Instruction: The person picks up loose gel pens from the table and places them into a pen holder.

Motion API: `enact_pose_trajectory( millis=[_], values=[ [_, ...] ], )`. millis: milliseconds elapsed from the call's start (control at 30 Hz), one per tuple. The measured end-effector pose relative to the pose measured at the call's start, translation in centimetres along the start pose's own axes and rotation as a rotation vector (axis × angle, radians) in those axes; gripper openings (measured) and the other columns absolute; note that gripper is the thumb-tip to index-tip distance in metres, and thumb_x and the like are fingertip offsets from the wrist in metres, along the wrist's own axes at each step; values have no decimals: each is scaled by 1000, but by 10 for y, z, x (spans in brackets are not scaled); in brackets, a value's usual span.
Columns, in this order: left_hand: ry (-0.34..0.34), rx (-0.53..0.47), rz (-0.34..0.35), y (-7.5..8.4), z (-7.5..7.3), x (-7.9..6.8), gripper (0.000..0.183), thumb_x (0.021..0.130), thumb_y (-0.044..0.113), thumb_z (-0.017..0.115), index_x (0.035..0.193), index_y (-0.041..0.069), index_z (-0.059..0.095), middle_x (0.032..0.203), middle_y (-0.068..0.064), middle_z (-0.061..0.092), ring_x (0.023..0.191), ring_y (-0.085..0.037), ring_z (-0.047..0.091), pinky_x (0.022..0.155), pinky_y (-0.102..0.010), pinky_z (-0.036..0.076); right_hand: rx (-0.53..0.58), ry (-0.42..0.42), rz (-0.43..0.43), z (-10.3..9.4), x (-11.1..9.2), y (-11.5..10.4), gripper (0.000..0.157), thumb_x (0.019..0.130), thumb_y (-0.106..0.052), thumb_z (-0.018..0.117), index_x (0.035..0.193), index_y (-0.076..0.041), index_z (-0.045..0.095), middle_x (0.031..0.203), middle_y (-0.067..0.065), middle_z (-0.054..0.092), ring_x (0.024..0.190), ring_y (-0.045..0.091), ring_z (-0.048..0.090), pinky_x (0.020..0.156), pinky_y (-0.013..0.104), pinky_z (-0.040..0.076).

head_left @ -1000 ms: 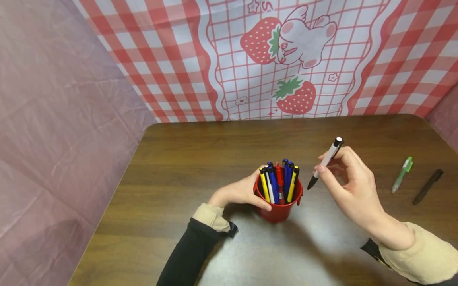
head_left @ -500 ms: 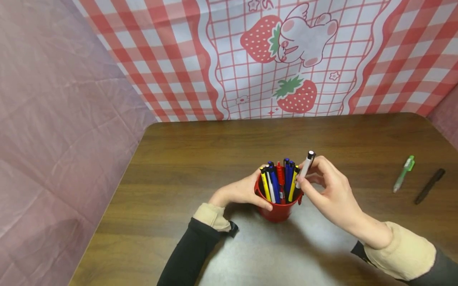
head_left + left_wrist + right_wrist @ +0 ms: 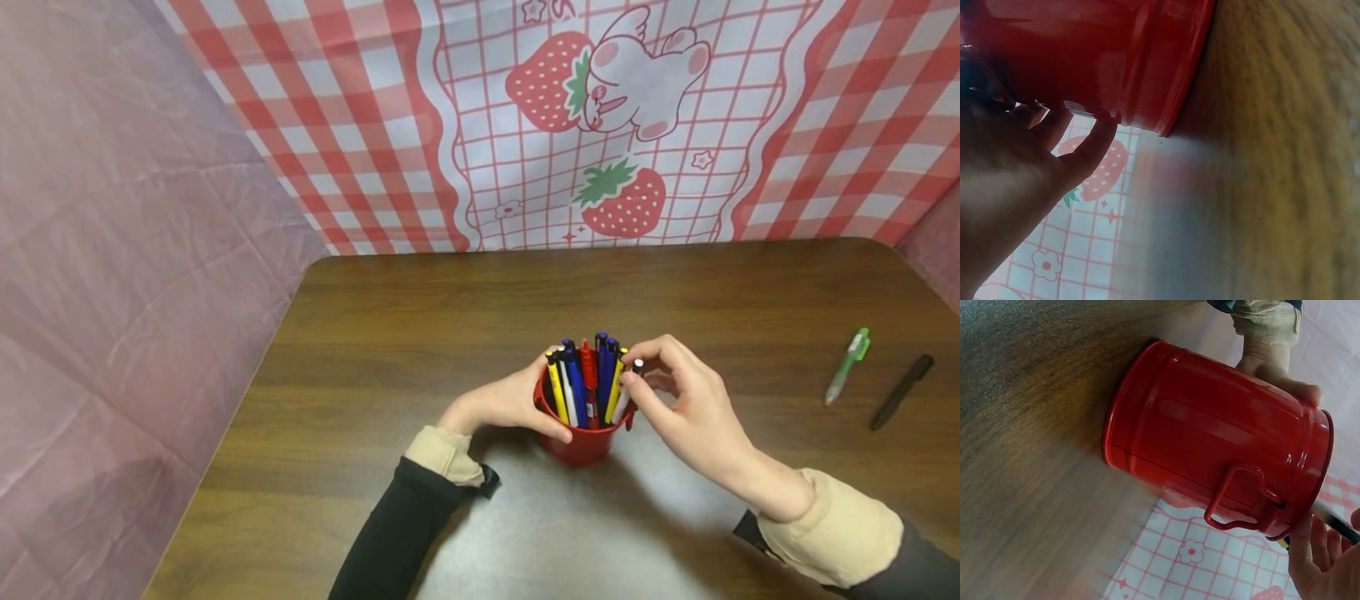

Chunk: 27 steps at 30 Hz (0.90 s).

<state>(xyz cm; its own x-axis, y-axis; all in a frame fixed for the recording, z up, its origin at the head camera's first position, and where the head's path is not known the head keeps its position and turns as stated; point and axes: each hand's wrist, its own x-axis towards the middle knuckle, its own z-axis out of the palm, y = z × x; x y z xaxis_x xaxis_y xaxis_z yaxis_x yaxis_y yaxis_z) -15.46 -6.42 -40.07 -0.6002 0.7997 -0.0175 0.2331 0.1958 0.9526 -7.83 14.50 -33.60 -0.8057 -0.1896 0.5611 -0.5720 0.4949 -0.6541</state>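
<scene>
A red metal bucket stands upright on the table, holding several yellow, blue, white and red pens. My left hand grips its left side, thumb across the front below the rim and fingers round the back. Inside the right edge leans a white pen with a black top. Beside that top is my right hand, its thumb and index fingertips parted. In the right wrist view, the pen's blurred black end shows between the spread fingers and the thumb, past the bucket's rim.
A green pen and a black pen lie on the wooden table at the right. A red-and-white checked cloth hangs behind the table, and a pink cloth hangs at the left.
My right hand has carried the white pen left to the bucket. The pen has gone down inside, and the fingers have parted from it. The left hand keeps its hold.
</scene>
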Motion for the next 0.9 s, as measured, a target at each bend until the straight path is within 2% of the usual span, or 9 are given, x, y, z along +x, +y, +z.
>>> enact_pose_trajectory(
  millis=[167, 467, 700, 900],
  values=[
    [-5, -4, -2, 0, 1, 0, 87, 68, 12, 79, 132, 21, 21, 124, 4, 46, 110, -7, 48, 95, -22, 41, -45, -17, -12, -1, 0, 4, 21, 78, 7, 65, 89, -8, 57, 87, -5, 55, 80, -2, 55, 70, 8, 47],
    [-5, 4, -3, -1, 0, 0, 87, 69, 12, 79, 133, 21, 20, 123, 3, 46, 109, -6, 49, 94, -21, 41, -184, 37, 6, -1, 2, 8, 25, 69, -1, 76, 84, -10, 59, 81, -6, 62, 73, -5, 56, 67, 6, 42],
    [0, 5, -33, 25, 1, -8, 85, 69, 0, 76, 133, 10, 21, 126, -9, 46, 105, -4, 49, 95, -20, 39, -178, 52, -17, 0, 3, 16, 27, 66, 0, 78, 85, -10, 62, 81, -6, 61, 71, -3, 56, 66, 6, 42],
    [17, 8, -17, 3, 2, 0, 91, 67, 0, 78, 135, 14, 20, 128, -6, 45, 107, -3, 48, 96, -20, 38, -180, 36, -48, 0, 2, 23, 26, 69, 0, 75, 90, -7, 63, 83, -4, 60, 74, 0, 56, 67, 6, 43]
  ],
)
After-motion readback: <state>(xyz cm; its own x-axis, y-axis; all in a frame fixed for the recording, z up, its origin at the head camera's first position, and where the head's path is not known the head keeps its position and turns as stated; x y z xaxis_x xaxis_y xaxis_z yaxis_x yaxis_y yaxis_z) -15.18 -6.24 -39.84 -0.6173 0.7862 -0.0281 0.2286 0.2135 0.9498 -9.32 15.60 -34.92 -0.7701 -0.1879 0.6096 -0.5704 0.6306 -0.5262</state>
